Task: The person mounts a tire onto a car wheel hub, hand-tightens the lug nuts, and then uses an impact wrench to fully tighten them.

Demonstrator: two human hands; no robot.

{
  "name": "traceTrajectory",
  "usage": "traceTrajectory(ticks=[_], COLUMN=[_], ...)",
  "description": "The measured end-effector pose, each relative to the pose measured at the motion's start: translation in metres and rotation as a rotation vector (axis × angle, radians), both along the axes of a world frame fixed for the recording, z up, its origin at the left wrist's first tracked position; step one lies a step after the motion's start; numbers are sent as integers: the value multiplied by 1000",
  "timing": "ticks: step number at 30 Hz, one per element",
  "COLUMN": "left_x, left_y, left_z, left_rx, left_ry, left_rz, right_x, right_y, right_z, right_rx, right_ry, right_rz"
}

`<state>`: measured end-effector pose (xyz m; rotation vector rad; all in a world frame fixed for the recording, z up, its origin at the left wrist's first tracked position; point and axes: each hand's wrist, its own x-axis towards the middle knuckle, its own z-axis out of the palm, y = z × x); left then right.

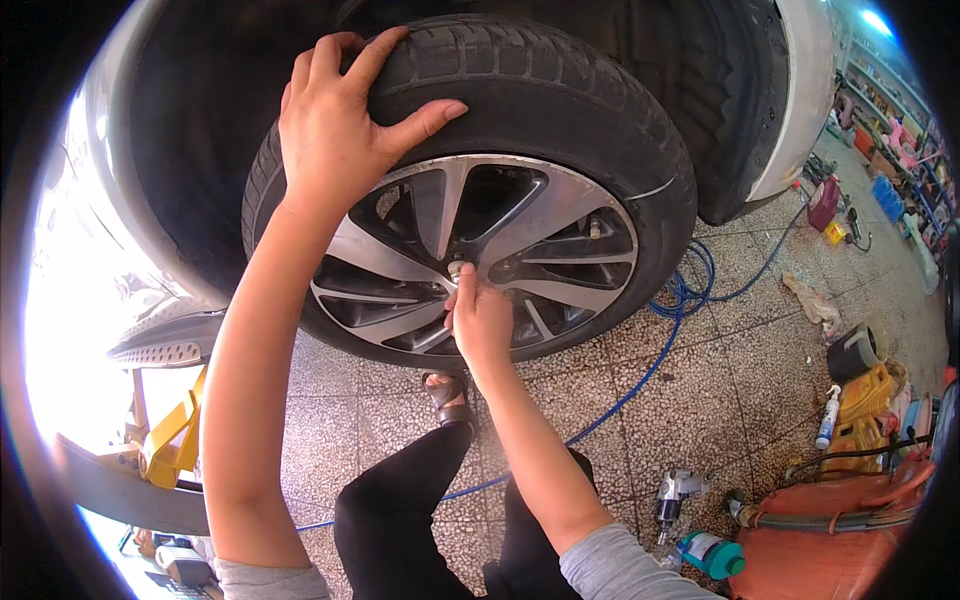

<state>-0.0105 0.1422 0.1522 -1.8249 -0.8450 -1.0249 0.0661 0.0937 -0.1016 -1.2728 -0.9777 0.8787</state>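
Note:
A black tyre [560, 110] on a silver and dark alloy wheel [400, 257] fills the upper middle, up inside the car's wheel arch. My left hand [340, 120] lies against the tyre's upper left, fingers spread over the tread and thumb out along the sidewall. Near the hub, my right hand [480, 318] is closed, with thumb and fingers pinching a small silver wheel nut [457, 268] at the wheel's centre. The thumb and fingers hide part of the nut and of the hub around it.
A blue air hose [640, 385] winds over the speckled tile floor. An impact wrench [675, 500] and a green bottle [712, 553] lie lower right, beside an orange-red box [820, 550]. A yellow lift arm part [175, 435] stands at left. My foot [448, 395] is under the wheel.

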Motion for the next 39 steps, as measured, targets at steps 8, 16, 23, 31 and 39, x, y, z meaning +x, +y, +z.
traceTrajectory(ticks=[8,16,23,31,39], left_x=[-14,-14,-9,-6,-5], left_y=[-4,-1,-2,-4,-4], left_z=[5,1,2,2,0], left_rx=[-94,-122,-112,-138,-132], left_ry=[156,142,150,127,92], left_rz=[2,26,-27,-24,3], right_x=[2,6,0,0,-5], right_y=[-2,3,4,-2,-3], right_z=[7,14,13,17,17], right_rx=[63,75,-124,-32,5], right_ry=[-303,-404,-120,-429,-523], right_rz=[-161,-197,-6,-203,-242])
